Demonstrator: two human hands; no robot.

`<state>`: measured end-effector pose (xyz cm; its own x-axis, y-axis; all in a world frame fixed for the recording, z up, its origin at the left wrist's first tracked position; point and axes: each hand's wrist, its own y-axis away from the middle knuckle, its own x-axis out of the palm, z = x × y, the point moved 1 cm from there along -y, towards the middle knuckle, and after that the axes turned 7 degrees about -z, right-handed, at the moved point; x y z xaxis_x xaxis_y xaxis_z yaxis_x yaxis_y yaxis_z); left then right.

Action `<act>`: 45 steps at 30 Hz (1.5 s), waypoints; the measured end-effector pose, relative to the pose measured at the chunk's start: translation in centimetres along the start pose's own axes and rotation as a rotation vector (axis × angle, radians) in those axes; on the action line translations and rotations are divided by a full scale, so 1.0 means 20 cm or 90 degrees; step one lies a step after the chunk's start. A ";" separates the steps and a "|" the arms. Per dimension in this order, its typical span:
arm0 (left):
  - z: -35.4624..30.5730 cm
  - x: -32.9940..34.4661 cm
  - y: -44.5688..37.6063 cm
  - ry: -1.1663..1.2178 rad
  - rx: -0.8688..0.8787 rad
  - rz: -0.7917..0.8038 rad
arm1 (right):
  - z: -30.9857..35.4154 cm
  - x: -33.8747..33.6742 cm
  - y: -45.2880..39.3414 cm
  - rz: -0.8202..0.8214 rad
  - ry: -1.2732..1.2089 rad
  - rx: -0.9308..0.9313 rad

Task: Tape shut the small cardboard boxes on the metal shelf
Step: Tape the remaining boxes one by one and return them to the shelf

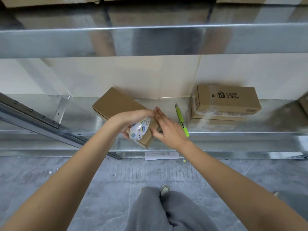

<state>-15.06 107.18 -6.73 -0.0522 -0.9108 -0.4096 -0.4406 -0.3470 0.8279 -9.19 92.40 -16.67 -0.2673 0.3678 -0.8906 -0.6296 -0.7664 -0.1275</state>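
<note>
A plain brown cardboard box lies at an angle on the metal shelf, its near end jutting over the front edge. My left hand grips a roll of clear tape with a white and blue printed core, held against the box's near end. My right hand lies with straight fingers flat on the box top right beside the roll, its thumb at the box's side. The near part of the box top is hidden under both hands.
A green utility knife lies on the shelf just right of my right hand. Further right stand two stacked printed boxes. A metal brace slants across the left. An upper shelf beam hangs overhead. A paper slip lies on the floor.
</note>
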 end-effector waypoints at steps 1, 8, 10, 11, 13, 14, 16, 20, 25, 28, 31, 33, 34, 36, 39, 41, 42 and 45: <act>0.00 -0.01 0.00 0.000 -0.010 0.001 | 0.00 0.00 0.00 -0.004 0.007 0.000; 0.00 -0.01 0.01 -0.051 -0.047 -0.026 | -0.01 0.03 0.01 -0.019 0.009 -0.004; 0.01 -0.03 0.01 -0.020 -0.054 0.005 | -0.01 0.03 0.00 -0.018 0.013 -0.004; 0.02 -0.04 0.01 0.013 -0.056 0.023 | -0.01 0.03 0.00 -0.015 0.016 -0.006; 0.05 -0.07 0.01 0.077 -0.058 0.042 | -0.01 0.02 0.00 -0.006 0.023 -0.022; 0.06 -0.08 0.00 0.097 -0.057 0.046 | -0.02 0.02 0.01 0.001 0.027 -0.035; 0.07 -0.07 -0.01 0.119 -0.049 0.051 | -0.02 0.01 0.02 0.011 0.054 -0.058; 0.04 -0.06 -0.03 0.179 -0.078 0.047 | 0.00 -0.03 -0.04 0.044 0.121 -0.048; 0.06 -0.09 -0.05 0.136 -0.033 0.067 | -0.05 -0.11 -0.06 -0.006 0.057 0.009; 0.07 -0.09 -0.06 0.170 -0.005 0.096 | -0.17 -0.14 -0.04 -0.029 0.167 0.190; 0.06 -0.08 -0.06 0.189 0.003 0.089 | -0.24 -0.10 -0.04 0.069 0.225 0.251; 0.06 -0.09 -0.05 0.185 -0.002 0.085 | -0.27 -0.07 -0.05 0.088 0.243 0.221; 0.06 -0.09 -0.04 0.185 -0.005 0.088 | -0.28 -0.05 -0.05 0.090 0.233 0.212; 0.05 -0.09 -0.03 0.182 -0.010 0.094 | -0.29 -0.06 -0.06 0.097 0.144 0.245; 0.05 -0.09 -0.04 0.171 -0.015 0.093 | -0.26 -0.18 -0.09 0.031 -0.119 0.296; 0.05 -0.09 -0.05 0.172 -0.014 0.089 | -0.21 -0.32 -0.11 0.027 -0.236 0.252; 0.06 -0.09 -0.05 0.174 -0.013 0.084 | -0.17 -0.39 -0.13 0.065 -0.252 0.217; 0.06 -0.09 -0.05 0.175 -0.010 0.073 | -0.05 -0.51 -0.18 0.248 -0.229 0.162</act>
<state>-15.57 109.52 -7.30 0.1443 -0.9700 -0.1957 -0.4312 -0.2396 0.8699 -3.55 90.86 -7.49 -0.7165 0.2745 -0.6413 -0.5793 -0.7463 0.3278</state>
